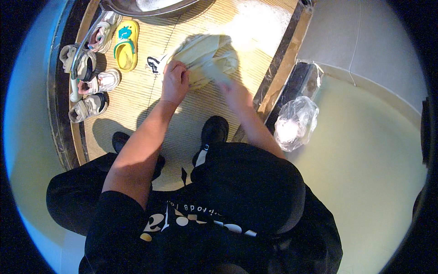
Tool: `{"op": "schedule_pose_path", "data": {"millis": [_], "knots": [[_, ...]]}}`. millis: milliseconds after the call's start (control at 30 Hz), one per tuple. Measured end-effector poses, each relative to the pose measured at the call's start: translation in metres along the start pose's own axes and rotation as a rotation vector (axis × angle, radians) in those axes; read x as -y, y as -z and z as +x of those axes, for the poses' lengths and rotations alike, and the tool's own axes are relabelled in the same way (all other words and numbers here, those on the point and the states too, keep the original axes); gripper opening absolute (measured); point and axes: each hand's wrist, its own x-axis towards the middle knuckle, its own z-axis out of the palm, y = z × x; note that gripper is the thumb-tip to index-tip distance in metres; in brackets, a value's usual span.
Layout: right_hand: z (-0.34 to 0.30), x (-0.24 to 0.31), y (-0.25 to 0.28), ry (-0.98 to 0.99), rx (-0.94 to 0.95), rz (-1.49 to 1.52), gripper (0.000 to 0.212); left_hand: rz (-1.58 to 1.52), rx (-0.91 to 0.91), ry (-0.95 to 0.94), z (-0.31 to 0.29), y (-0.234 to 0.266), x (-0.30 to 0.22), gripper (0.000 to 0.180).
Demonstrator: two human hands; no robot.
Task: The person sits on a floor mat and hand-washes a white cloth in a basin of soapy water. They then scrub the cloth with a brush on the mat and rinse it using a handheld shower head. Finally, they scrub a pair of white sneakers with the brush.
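A crumpled, pale yellow cloth, perhaps a garment, lies spread on the ribbed floor in front of me. My left hand has its fingers curled closed on the cloth's near left edge. Over the near right part of the cloth, my right hand is smeared by motion. Its fingers seem closed on a pale, blurred thing whose kind I cannot tell. Just left of the cloth shows a white piece with black stripes; whether it belongs to the cloth is unclear.
A dark basin with white foam stands at the far edge. Along the left lie several sneakers, a yellow clog and a shower head on its hose. Foam covers the far right floor. A clear plastic bag sits by the right ledge.
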Motion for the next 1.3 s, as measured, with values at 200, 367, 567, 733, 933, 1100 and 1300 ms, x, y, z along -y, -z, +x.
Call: {"op": "schedule_pose_path", "data": {"millis": [200, 367, 567, 733, 933, 1100, 1300], "knots": [[0.031, -0.034, 0.017, -0.147, -0.087, 0.165, 0.062, -0.035, 0.163, 0.172, 0.013, 0.006, 0.007, 0.009], [0.015, -0.014, 0.024, -0.148, -0.135, 0.384, 0.055, -0.309, 0.003, 0.299, 0.037, 0.018, -0.037, 0.010], [0.021, 0.009, 0.009, 0.000, -0.174, 0.219, 0.053, -0.103, 0.009, 0.414, 0.049, 0.029, -0.019, 0.014], [0.025, 0.045, -0.010, 0.164, 0.014, 0.066, 0.052, 0.245, 0.213, -0.006, 0.018, 0.031, -0.016, 0.042], [0.057, -0.021, 0.023, 0.048, -0.196, 0.140, 0.052, 0.419, 0.500, -0.095, 0.007, 0.032, -0.018, 0.058], [0.052, -0.008, 0.017, -0.071, -0.228, 0.117, 0.051, 0.345, 0.482, 0.011, 0.005, 0.031, -0.015, 0.058], [0.033, 0.021, -0.024, 0.228, -0.128, -0.024, 0.049, 0.291, 0.440, -0.027, 0.002, 0.030, -0.011, 0.058]]}}
